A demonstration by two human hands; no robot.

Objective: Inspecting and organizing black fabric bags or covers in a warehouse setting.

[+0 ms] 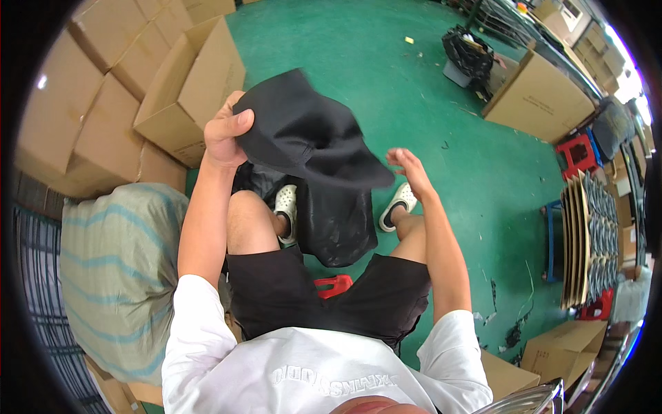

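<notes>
My left hand (227, 131) is closed on the left edge of a floppy black fabric piece (303, 124), its thumb lying on top. The fabric is smooth and slightly shiny, with a puckered fold near its middle. It hangs up in front of my knees and slants down toward the right. Just beyond its right corner is my right hand (412, 172), with loosely bent fingers and nothing visible in them. A gap seems to separate it from the fabric. Below the fabric, a black plastic bag (338, 228) lies between my feet, partly hidden.
Cardboard boxes (103, 117) are stacked at the left, beside an open carton (207, 76). A bulging striped sack (124, 276) stands near my left arm. A red stool (334, 286) shows under me. At the right are stacked flat panels (586, 241) and a large carton (541, 96).
</notes>
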